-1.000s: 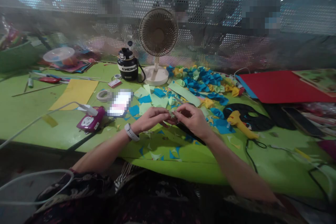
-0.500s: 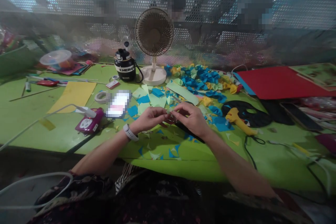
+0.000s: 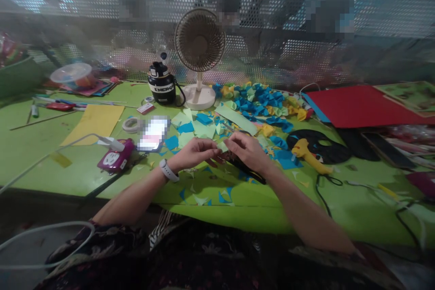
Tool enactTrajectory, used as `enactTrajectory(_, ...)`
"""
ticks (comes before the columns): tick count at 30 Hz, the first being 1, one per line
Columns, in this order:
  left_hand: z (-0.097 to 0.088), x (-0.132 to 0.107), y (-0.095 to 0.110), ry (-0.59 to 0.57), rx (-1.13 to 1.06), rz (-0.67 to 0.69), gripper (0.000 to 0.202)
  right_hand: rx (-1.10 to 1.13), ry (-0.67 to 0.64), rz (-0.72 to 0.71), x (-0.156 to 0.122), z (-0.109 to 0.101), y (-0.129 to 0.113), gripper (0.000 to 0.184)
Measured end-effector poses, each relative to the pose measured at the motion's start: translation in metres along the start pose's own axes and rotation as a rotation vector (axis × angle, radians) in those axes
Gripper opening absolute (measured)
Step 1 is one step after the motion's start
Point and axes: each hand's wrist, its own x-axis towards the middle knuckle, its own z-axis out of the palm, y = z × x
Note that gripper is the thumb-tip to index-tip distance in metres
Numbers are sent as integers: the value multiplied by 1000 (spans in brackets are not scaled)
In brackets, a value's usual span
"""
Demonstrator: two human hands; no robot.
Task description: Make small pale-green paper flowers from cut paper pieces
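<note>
Between my two hands, over the paper scraps, is a small pale green piece of paper (image 3: 222,146). My left hand (image 3: 199,152), with a white watch (image 3: 169,171) on its wrist, is closed with thumb and fingers pinched at the paper's left side. My right hand (image 3: 247,152) is closed on the paper from the right, its fingertips close to the left ones. Beneath the right hand lies a long black object (image 3: 254,176), partly hidden, its kind unclear. Cut green and blue paper pieces (image 3: 185,128) lie just beyond my hands; small trimmings (image 3: 200,200) lie nearer me.
Behind stand a fan (image 3: 200,45) and a black bottle (image 3: 162,86). Folded paper pieces (image 3: 261,99) are heaped at the back. On the right are a yellow glue gun (image 3: 307,154) and red sheet (image 3: 367,106); on the left, a phone (image 3: 153,133), tape roll (image 3: 132,124) and purple power socket (image 3: 117,156).
The fingers of both hands have shifted slightly, and more of the pale green paper shows between them. More of the black object shows beneath my right hand.
</note>
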Motion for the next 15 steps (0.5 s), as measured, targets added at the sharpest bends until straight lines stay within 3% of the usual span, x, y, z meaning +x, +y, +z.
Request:
enactTrajectory(3, 0, 0, 1, -21, -56, -41, 37, 2, -107, -12, -2, 3, 0, 45)
enactTrajectory(10, 3, 2, 1, -9, -134, -111, 40, -121, -2, -165, -3, 12, 0, 44)
enactTrajectory(15, 3, 3, 3, -34, -98, -94, 41, -120, 14, -160, -4, 13, 0, 42)
